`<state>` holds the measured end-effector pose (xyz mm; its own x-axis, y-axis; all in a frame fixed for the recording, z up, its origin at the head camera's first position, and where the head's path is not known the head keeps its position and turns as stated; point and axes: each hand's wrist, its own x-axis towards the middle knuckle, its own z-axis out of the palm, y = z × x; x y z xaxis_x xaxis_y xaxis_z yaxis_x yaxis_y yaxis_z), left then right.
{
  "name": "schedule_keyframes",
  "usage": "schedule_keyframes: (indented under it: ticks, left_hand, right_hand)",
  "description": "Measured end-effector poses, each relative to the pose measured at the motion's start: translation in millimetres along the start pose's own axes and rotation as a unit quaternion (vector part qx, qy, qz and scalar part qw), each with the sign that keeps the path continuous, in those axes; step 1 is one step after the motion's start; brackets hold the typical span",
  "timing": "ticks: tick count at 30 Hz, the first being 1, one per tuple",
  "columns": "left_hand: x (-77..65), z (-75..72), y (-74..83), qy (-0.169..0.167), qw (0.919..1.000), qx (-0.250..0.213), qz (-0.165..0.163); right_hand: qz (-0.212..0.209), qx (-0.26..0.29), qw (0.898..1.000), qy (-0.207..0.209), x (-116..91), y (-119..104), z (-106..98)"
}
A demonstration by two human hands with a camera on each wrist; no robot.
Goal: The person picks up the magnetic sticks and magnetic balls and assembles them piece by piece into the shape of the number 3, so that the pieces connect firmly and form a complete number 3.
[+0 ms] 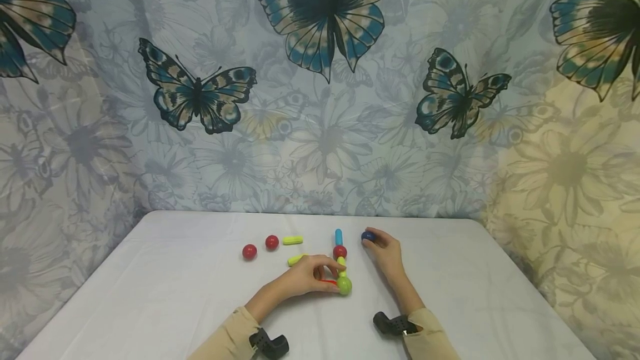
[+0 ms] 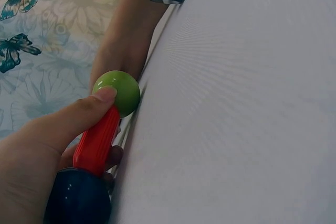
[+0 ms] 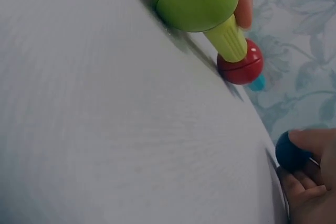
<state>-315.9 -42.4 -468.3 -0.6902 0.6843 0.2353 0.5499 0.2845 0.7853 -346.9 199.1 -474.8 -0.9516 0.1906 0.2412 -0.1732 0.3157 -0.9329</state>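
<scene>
My left hand [image 1: 312,275] grips a joined toy piece, its thumb pressing the green ball [image 2: 126,98]. From that ball a red rod [image 2: 97,142] leads to a dark blue ball [image 2: 79,200], which the hand hides in the head view. A yellow-green rod [image 3: 229,39] links the green ball to a red ball [image 1: 340,252], and a light blue rod [image 1: 338,236] lies beyond it in line. To the right, my right hand [image 1: 387,253] pinches another dark blue ball [image 3: 290,152] between thumb and fingers, just above or on the table.
Two loose red balls, the nearer one [image 1: 249,252] and the farther one [image 1: 272,243], lie left of the hands. Near them are two yellow-green rods, one whole [image 1: 293,240] and one [image 1: 296,260] partly behind my left hand. White cloth covers the table [image 1: 150,293]; a butterfly-patterned curtain [image 1: 330,171] hangs behind.
</scene>
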Motion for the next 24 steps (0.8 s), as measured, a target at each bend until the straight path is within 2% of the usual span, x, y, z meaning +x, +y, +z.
schedule_keyframes:
  ticks: [8, 17, 21, 24]
  left_hand:
    - [-0.4, 1.0, 0.2, -0.005, 0.9999, -0.012, -0.011]
    - [1.3, 0.9, -1.4, -0.003, 1.0, -0.008, -0.001]
    - [-3.1, -2.8, 14.6, 0.0, 0.9998, -0.015, 0.012]
    - [-5.0, -3.8, 24.1, 0.005, 0.9998, -0.015, 0.008]
  right_hand:
    - [0.014, 0.017, 1.0, -0.01, 10.2, -3.8, 21.1]
    - [0.035, 0.033, 0.999, -0.011, 19.8, -14.0, 38.2]
    - [0.044, 0.021, 0.999, 0.0, 24.6, -16.8, 43.5]
    - [0.057, 0.013, 0.998, 0.007, 27.4, -19.0, 46.1]
